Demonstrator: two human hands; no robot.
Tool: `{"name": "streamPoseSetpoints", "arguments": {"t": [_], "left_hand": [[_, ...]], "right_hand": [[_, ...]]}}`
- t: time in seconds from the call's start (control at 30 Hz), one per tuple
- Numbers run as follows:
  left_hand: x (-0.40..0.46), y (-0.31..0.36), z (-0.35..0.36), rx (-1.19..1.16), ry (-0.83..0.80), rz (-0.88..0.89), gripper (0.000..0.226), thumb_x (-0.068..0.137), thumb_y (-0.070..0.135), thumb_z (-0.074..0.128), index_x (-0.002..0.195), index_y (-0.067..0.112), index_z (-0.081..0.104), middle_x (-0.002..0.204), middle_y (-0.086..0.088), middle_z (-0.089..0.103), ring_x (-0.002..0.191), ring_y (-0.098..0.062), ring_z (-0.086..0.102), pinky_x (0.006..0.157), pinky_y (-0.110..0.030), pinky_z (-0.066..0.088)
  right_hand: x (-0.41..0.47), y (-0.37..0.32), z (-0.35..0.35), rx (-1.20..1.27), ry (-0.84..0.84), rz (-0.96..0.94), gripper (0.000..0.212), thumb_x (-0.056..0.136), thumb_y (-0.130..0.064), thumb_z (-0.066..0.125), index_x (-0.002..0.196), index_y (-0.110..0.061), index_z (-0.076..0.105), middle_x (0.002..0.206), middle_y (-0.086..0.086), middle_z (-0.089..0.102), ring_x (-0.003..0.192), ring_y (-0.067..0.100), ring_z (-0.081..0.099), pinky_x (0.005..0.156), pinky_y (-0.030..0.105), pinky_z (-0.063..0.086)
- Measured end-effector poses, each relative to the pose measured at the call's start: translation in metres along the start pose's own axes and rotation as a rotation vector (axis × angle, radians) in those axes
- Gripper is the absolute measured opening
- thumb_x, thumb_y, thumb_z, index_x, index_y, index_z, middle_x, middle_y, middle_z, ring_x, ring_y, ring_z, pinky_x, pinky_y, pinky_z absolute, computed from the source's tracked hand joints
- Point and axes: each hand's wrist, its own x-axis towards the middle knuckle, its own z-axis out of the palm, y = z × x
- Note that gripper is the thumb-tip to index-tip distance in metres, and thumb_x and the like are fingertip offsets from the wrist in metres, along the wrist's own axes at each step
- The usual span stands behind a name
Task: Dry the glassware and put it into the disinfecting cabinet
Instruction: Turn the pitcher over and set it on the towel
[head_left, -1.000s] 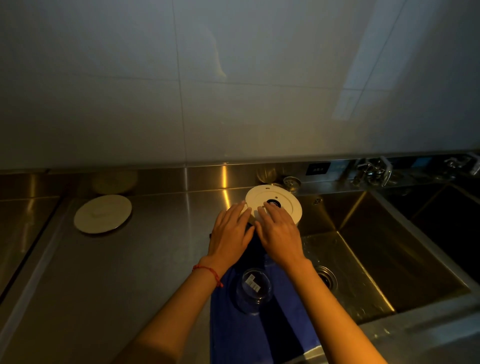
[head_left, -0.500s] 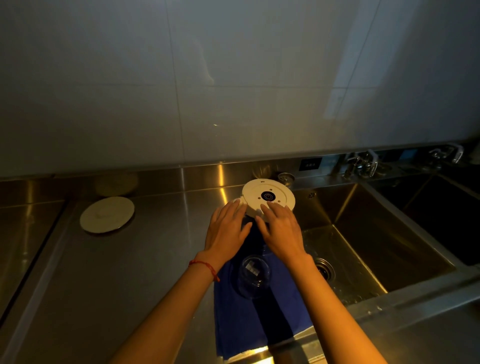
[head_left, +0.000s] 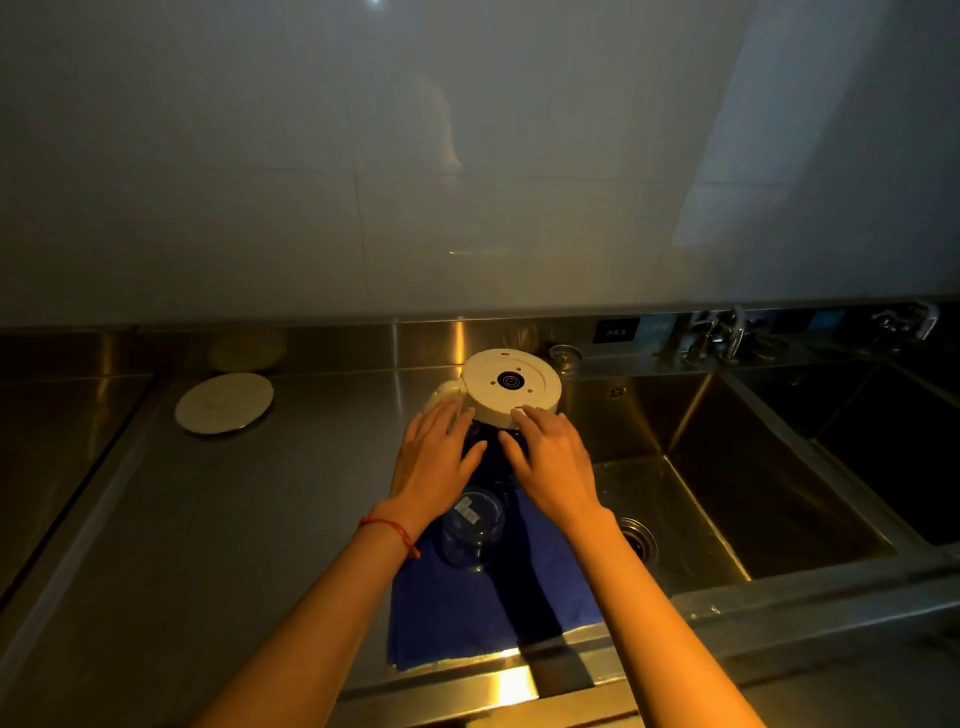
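An upturned kettle-like glass jug with a white round base (head_left: 511, 385) stands at the far end of a blue cloth (head_left: 467, 608) on the steel counter. My left hand (head_left: 434, 457) lies with straight fingers against its left side near the white handle. My right hand (head_left: 553, 457) lies with fingers spread against its right side, fingertips on the white base's rim. A small clear glass bowl (head_left: 471, 527) with a white label sits upside down on the cloth between my wrists. The jug's glass body is mostly hidden by my hands.
A white round plate (head_left: 224, 403) lies on the counter (head_left: 208, 519) at the left. A deep steel sink (head_left: 753, 493) with a drain opens at the right, taps (head_left: 714, 332) behind it. A second basin lies far right. The wall is tiled.
The view has tilted up and the jug now appears farther from me; both hands stay on its sides, fingers slightly more spread. The bowl has not moved on the cloth.
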Motion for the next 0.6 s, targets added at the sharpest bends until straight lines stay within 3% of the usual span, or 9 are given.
{"name": "streamPoseSetpoints", "arguments": {"t": [0.13, 0.4, 0.6], "left_hand": [[-0.011, 0.012, 0.000, 0.003, 0.016, -0.024, 0.051, 0.094, 0.034, 0.045, 0.140, 0.012, 0.035, 0.150, -0.009, 0.029, 0.139, -0.022, 0.023, 0.114, -0.035, 0.013], [-0.039, 0.020, -0.001, 0.025, 0.015, -0.088, 0.052, 0.095, 0.034, 0.044, 0.141, 0.013, 0.034, 0.150, -0.009, 0.028, 0.140, -0.022, 0.022, 0.114, -0.037, 0.012], [-0.053, 0.015, -0.001, 0.026, 0.015, -0.082, 0.050, 0.094, 0.031, 0.048, 0.138, 0.010, 0.038, 0.147, -0.012, 0.034, 0.137, -0.026, 0.029, 0.113, -0.038, 0.017]], "right_hand": [[-0.012, 0.006, -0.006, 0.036, 0.026, -0.065, 0.038, 0.092, -0.030, 0.051, 0.121, -0.007, 0.056, 0.119, 0.014, 0.060, 0.113, 0.031, 0.054, 0.103, 0.041, 0.035], [-0.030, 0.009, -0.006, 0.062, -0.070, -0.084, 0.045, 0.095, -0.035, 0.045, 0.132, -0.009, 0.047, 0.135, 0.011, 0.050, 0.127, 0.025, 0.042, 0.112, 0.037, 0.023], [-0.039, 0.003, -0.001, 0.084, -0.111, -0.057, 0.047, 0.095, -0.036, 0.044, 0.135, -0.010, 0.044, 0.139, 0.011, 0.046, 0.132, 0.024, 0.038, 0.113, 0.037, 0.022]]}}
